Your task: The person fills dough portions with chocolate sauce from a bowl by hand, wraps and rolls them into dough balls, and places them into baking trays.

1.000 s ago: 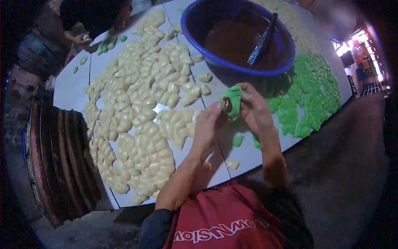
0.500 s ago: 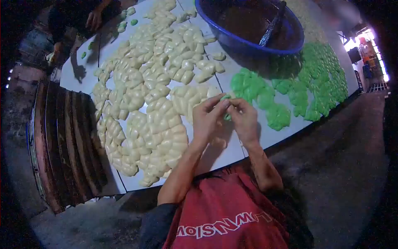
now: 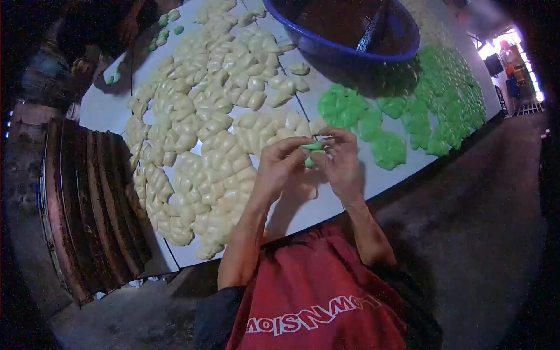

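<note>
We see the left hand and right hand, fingertips nearly together, pinching a green dough piece above the table; we judge it partly shaped. Cream dough and green clusters lying there appear, to us, unworked.

Big white letters can be seen on the front of the red cloth that is worn. An N, S, I and O can be read, but the whole word cannot be made out.
</note>
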`<action>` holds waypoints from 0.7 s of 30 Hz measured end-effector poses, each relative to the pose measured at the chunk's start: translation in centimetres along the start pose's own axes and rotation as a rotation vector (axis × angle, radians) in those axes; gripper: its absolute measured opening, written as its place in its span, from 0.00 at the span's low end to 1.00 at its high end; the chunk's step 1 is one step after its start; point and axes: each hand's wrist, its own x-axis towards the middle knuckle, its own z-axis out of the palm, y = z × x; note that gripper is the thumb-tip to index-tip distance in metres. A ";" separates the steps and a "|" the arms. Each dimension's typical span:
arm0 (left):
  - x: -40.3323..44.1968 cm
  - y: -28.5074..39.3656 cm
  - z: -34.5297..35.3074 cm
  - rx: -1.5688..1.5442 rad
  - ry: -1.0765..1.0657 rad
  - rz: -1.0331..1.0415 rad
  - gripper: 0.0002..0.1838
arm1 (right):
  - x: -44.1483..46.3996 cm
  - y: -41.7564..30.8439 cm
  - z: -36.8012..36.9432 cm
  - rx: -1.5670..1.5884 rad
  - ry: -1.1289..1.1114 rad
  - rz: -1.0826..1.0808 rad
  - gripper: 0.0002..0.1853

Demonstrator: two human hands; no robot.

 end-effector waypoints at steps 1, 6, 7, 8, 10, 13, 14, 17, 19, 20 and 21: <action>-0.1 -0.4 0.0 -0.008 -0.027 -0.019 0.13 | -0.3 0.1 0.1 -0.081 0.011 -0.012 0.14; -1.5 -0.9 1.5 -0.083 -0.028 -0.015 0.14 | -1.3 0.8 -0.6 -0.427 -0.007 -0.038 0.13; -1.6 -1.0 1.2 0.015 -0.050 -0.006 0.15 | -1.3 0.8 -1.1 -0.483 -0.072 -0.019 0.16; -1.7 -1.2 1.0 0.114 -0.072 0.008 0.15 | -1.6 0.3 -1.1 -0.462 -0.067 -0.027 0.15; -1.5 -1.9 0.7 0.147 -0.036 0.063 0.16 | -2.0 -2.5 -0.8 -0.417 -0.062 -0.046 0.15; -2.5 -2.1 0.4 0.118 -0.027 -0.055 0.19 | -3.4 -2.6 -1.9 -0.446 -0.247 -0.029 0.16; -3.1 -1.8 0.5 0.287 0.037 -0.017 0.20 | -3.9 -2.1 -2.2 -0.417 -0.303 0.029 0.16; -4.8 -2.2 -0.2 0.692 0.197 0.187 0.23 | -4.6 -0.7 -2.2 -0.525 -0.346 0.243 0.15; -5.6 -3.2 -1.8 0.833 0.082 0.230 0.24 | -5.2 0.0 -2.2 -0.601 -0.364 0.290 0.14; -5.9 -3.5 -2.0 0.902 0.023 0.255 0.24 | -5.5 0.2 -2.0 -0.584 -0.362 0.254 0.15; -6.0 -3.7 -1.5 0.915 0.005 0.221 0.26 | -5.8 0.2 -1.8 -0.574 -0.345 0.221 0.15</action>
